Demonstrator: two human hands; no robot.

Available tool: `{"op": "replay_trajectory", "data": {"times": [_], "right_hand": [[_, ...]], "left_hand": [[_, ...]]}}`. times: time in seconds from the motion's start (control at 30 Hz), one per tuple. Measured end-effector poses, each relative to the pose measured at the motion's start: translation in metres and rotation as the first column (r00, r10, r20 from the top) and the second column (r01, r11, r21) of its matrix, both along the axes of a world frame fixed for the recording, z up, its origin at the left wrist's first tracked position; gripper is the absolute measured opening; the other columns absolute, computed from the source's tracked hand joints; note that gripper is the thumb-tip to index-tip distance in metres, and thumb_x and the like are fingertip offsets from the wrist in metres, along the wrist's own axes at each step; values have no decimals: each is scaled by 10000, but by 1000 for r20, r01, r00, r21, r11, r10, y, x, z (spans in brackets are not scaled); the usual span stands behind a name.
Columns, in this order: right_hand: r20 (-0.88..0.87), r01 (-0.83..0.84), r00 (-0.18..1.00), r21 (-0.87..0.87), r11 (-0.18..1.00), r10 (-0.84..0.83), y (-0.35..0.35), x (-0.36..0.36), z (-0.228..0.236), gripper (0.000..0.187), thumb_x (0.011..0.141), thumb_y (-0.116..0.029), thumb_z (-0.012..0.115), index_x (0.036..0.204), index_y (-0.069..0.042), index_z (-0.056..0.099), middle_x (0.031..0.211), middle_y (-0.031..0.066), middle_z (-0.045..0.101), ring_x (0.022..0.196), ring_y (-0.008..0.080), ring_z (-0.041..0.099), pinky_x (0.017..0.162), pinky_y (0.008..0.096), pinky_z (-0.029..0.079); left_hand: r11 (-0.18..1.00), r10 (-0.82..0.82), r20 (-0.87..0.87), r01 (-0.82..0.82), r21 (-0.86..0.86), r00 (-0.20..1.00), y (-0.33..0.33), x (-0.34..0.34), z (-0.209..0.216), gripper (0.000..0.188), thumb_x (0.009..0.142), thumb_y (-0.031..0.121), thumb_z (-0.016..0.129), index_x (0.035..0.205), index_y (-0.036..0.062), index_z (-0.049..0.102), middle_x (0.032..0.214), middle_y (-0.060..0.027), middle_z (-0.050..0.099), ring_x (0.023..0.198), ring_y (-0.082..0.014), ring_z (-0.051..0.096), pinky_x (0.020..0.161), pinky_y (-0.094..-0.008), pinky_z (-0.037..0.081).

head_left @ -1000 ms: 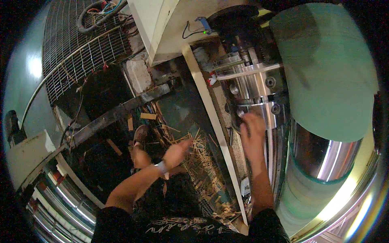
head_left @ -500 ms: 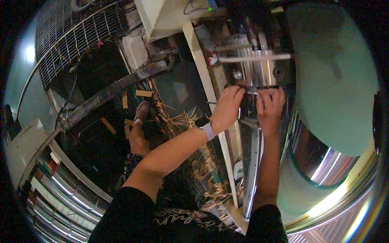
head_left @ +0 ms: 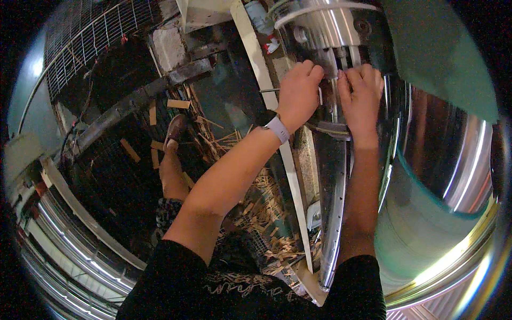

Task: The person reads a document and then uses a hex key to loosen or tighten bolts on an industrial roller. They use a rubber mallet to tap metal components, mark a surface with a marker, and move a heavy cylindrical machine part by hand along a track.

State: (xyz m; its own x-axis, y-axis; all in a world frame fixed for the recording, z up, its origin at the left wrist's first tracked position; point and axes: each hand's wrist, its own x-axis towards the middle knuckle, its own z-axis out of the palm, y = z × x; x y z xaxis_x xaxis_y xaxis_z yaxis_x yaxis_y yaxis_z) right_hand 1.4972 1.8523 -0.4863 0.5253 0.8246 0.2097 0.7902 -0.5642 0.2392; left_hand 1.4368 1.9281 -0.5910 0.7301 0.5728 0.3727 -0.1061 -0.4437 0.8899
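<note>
My left hand (head_left: 301,90) is closed in a fist beside a shiny metal machine housing (head_left: 325,26). A thin rod with a bent end, which looks like a hex key (head_left: 269,90), sticks out on both sides of the fist. Close by on the right, my right hand (head_left: 362,101) has its fingers bent and gathered at the lower edge of the housing, below a dark slot (head_left: 349,55). What those fingertips grip is hidden. Under the hands, a long, narrow metal bar (head_left: 333,213) runs toward me.
A large polished roller (head_left: 437,154) with a green band stands at the right. A pale beam (head_left: 290,181) crosses beside wood scraps (head_left: 272,202) lying below. Wire mesh (head_left: 96,42) is at the far left. My foot (head_left: 176,128) rests on the dark floor among flat wooden pieces.
The view has shifted, so the housing and both hands sit higher in the picture. My left hand has curled into a fist, and the bent rod shows more plainly.
</note>
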Motion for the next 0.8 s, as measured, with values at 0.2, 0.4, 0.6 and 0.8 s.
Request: {"op": "replay_trajectory", "data": {"times": [0.2, 0.4, 0.6, 0.8], "right_hand": [[-14, 47, 999, -26, 999, -47, -62, -42, 3, 129, 794, -176, 587, 769, -51, 567, 824, 112, 495, 849, 307, 464, 765, 421, 359], [-64, 171, 983, -57, 984, -174, -186, -111, -2, 103, 774, -131, 601, 771, -41, 550, 827, 116, 490, 845, 307, 459, 735, 415, 355], [-25, 279, 956, -234, 931, -292, -371, -214, -5, 77, 762, -111, 584, 789, -41, 566, 881, 138, 515, 870, 326, 471, 812, 453, 347], [-167, 376, 890, -257, 890, -424, -441, -282, 30, 60, 724, -119, 615, 724, -77, 572, 819, 100, 542, 884, 273, 484, 842, 409, 366]], "left_hand": [[998, -55, -44, 55, 3, 998, -64, -42, 1, 125, 677, 16, 520, 786, 41, 465, 771, -120, 453, 762, -317, 483, 625, -415, 412], [967, -252, -87, 248, -58, 964, -168, -111, 1, 119, 702, 71, 497, 814, 41, 466, 793, -133, 459, 778, -335, 486, 613, -428, 416], [808, -583, -165, 548, -216, 795, -328, -209, -13, 183, 744, 117, 511, 907, 37, 533, 880, -138, 504, 826, -319, 527, 684, -413, 482], [431, -901, -153, 878, -208, 406, -403, -279, -23, 91, 742, 144, 554, 804, 79, 548, 707, -108, 548, 706, -298, 594, 513, -456, 456]]}}
